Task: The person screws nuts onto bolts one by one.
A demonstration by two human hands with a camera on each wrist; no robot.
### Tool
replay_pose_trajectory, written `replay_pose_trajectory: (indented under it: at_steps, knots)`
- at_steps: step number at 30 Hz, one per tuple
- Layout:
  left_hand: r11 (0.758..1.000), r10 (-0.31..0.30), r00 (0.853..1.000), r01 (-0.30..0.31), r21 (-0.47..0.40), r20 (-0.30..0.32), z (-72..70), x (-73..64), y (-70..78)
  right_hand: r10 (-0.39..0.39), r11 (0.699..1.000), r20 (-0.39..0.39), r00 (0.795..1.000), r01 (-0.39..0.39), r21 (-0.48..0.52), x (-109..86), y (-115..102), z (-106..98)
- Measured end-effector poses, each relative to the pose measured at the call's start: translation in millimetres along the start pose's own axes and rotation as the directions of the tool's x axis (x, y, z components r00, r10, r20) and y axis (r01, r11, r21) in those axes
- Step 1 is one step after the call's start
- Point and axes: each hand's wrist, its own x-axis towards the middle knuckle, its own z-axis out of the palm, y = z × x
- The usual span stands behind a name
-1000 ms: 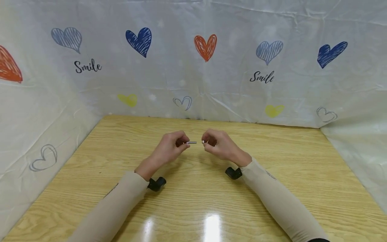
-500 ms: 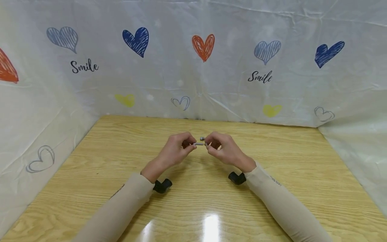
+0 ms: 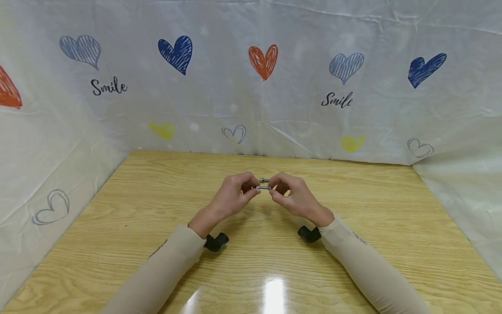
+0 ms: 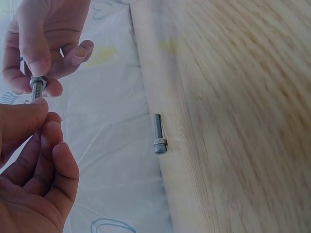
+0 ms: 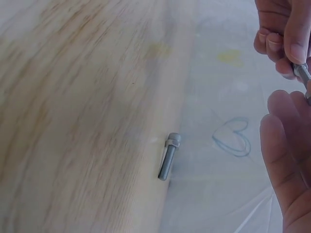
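Observation:
My left hand (image 3: 231, 193) pinches a silver bolt (image 4: 36, 91) by its head end, between thumb and fingers. Its threaded shaft points right, toward my right hand (image 3: 294, 194). The right thumb and fingers pinch a hex nut (image 4: 38, 82) at the shaft's tip. Bolt and nut meet; whether the thread has caught I cannot tell. Both hands are held over the table, fingertips close together. Behind them on the tabletop lies a second bolt (image 5: 167, 158), with a nut (image 5: 172, 143) sitting up near its head. In the head view the right fingers partly cover this second bolt.
The wooden table (image 3: 251, 244) spreads out beneath both forearms. A white cloth (image 3: 298, 104) printed with hearts and "Smile" hangs behind the far edge and along the sides. Black wrist cameras (image 3: 216, 242) jut inward below each hand.
The left hand has moved right with its bolt, closing the gap to the nut. The right hand has shifted slightly right, and the second bolt behind has come into sight.

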Motion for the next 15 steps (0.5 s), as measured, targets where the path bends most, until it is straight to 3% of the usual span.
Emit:
replay_pose_trajectory:
  at_steps: [12, 15]
  knots:
    - [0.999, -0.034, 0.999, 0.034, -0.025, 0.001, 0.9, 0.3, 2.6, 0.034, 0.998, -0.028, 0.999, -0.033, 0.045, -3.0, -3.1, -0.3]
    - [0.999, -0.046, 0.999, 0.047, -0.023, 0.004, 0.0, -0.1, 3.0, 0.032, 0.999, -0.033, 0.999, -0.031, 0.04, -1.7, -13.4, -0.7]
